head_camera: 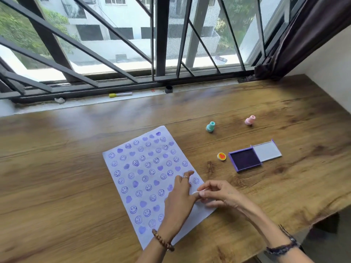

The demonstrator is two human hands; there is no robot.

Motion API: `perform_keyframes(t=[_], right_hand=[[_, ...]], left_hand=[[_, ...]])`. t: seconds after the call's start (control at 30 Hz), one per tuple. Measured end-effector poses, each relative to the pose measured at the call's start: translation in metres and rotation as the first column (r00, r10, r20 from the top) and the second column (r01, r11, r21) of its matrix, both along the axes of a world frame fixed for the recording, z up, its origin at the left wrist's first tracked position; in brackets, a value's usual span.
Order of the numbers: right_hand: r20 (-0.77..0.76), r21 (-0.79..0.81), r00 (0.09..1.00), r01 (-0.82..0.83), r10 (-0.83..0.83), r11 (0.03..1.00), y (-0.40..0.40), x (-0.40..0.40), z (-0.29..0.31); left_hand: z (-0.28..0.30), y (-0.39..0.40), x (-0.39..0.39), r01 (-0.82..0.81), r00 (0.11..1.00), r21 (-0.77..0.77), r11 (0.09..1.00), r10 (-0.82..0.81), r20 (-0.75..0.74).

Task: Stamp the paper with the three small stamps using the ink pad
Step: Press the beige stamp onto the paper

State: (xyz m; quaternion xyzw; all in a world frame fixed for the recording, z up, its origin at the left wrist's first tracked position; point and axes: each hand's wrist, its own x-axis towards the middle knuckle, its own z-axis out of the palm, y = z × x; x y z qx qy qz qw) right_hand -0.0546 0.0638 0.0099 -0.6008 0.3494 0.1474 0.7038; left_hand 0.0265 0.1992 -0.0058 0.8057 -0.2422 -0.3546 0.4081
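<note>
A white paper lies slanted on the wooden table, covered with purple smiley and heart prints. My left hand rests on its lower right part, fingers spread, holding nothing. My right hand pinches something small and whitish at the paper's right edge; it looks like the lifted edge itself. The purple ink pad lies open to the right, its lid slid aside. A yellow stamp with an orange heart face sits just left of the pad. A teal stamp and a pink stamp stand farther back.
A window with dark metal bars runs along the table's far edge. A yellow-capped marker and a small black cap lie on the sill. A dark curtain hangs at the right. The table's right edge drops off near my right forearm.
</note>
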Motion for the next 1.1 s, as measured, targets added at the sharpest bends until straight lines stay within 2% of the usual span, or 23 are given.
perform_keyframes(t=[0.07, 0.17, 0.23, 0.3, 0.33, 0.37, 0.4, 0.47, 0.53, 0.63, 0.7, 0.87, 0.97, 1.1], right_hand=[[0.013, 0.023, 1.000, -0.014, 0.013, 1.000, -0.002, -0.003, 0.002], [0.041, -0.005, 0.991, -0.124, 0.124, 0.992, -0.001, -0.005, 0.001], [0.036, -0.183, 0.982, -0.175, 0.184, 0.968, 0.007, -0.004, 0.000], [0.000, -0.488, 0.977, -0.188, 0.215, 0.853, 0.015, -0.003, 0.000], [0.006, -0.592, 0.976, -0.171, 0.216, 0.788, 0.018, -0.003, 0.001], [0.035, -0.640, 0.978, -0.136, 0.206, 0.757, 0.020, -0.003, 0.002], [0.086, -0.634, 0.981, -0.082, 0.176, 0.769, 0.022, -0.004, 0.004], [0.230, -0.470, 0.973, 0.088, 0.025, 0.878, 0.022, -0.007, 0.012], [0.332, -0.242, 0.924, 0.276, -0.188, 0.930, 0.019, -0.012, 0.022], [0.369, 0.106, 0.814, 0.443, -0.449, 0.890, 0.008, -0.024, 0.035], [0.337, 0.257, 0.767, 0.483, -0.546, 0.837, -0.001, -0.031, 0.041], [0.271, 0.417, 0.713, 0.519, -0.647, 0.746, -0.023, -0.042, 0.046], [0.254, 0.468, 0.698, 0.517, -0.669, 0.717, -0.038, -0.045, 0.043], [0.235, 0.478, 0.703, 0.518, -0.671, 0.710, -0.057, -0.045, 0.036]], left_hand=[[0.001, 0.001, -0.001, -0.004, 1.000, -0.028, 1.000, 0.005, 0.025], [0.004, 0.001, -0.001, -0.038, 0.999, -0.109, 0.993, 0.035, -0.026], [0.009, 0.002, 0.001, -0.039, 0.999, -0.154, 0.987, 0.033, -0.043], [0.014, 0.007, 0.004, -0.086, 0.996, -0.185, 0.979, 0.078, -0.047], [0.015, 0.010, 0.007, -0.125, 0.992, -0.200, 0.972, 0.117, -0.050], [0.016, 0.015, 0.010, -0.159, 0.987, -0.212, 0.964, 0.153, -0.046], [0.015, 0.020, 0.013, -0.180, 0.984, -0.219, 0.959, 0.178, -0.030], [0.014, 0.030, 0.019, -0.205, 0.977, -0.224, 0.953, 0.212, 0.009], [0.014, 0.037, 0.023, -0.238, 0.970, -0.224, 0.945, 0.245, 0.003], [0.015, 0.039, 0.025, -0.262, 0.964, -0.238, 0.935, 0.263, -0.027], [0.014, 0.036, 0.024, -0.236, 0.971, -0.235, 0.943, 0.239, -0.014], [0.002, 0.028, 0.014, -0.154, 0.965, -0.111, 0.982, 0.173, 0.195], [-0.004, 0.023, 0.009, -0.161, 0.934, -0.110, 0.981, 0.187, 0.304], [-0.005, 0.001, 0.011, -0.131, 0.938, -0.155, 0.979, 0.173, 0.301]])
